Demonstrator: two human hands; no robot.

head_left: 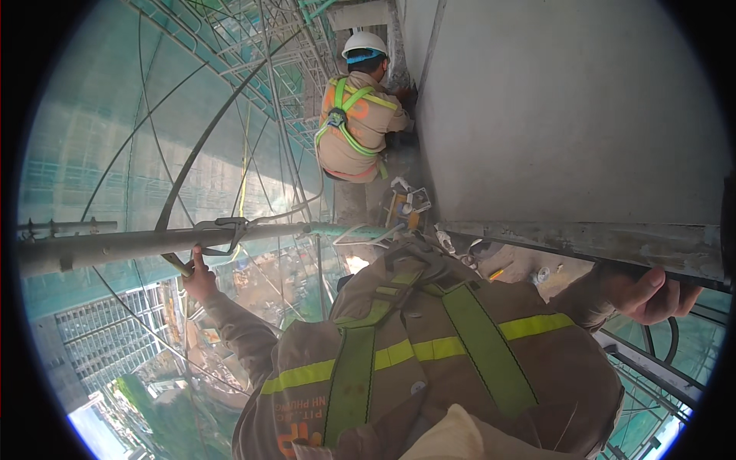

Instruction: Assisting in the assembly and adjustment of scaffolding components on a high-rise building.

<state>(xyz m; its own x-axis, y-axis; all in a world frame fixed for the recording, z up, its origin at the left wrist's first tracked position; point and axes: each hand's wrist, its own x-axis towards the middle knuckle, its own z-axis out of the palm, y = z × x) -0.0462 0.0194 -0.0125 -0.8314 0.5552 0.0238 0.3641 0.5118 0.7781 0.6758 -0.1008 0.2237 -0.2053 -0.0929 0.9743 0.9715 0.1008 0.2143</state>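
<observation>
At frame left, our partly open left hand [201, 284] touches the pole [126, 248]; at right, our right hand [650, 296] curls loosely, hold unclear. Tugging could jam the hook [239, 229].

One helmet [364, 44] (just one), two chest straps [487, 349], one thick pipe [126, 245]
</observation>
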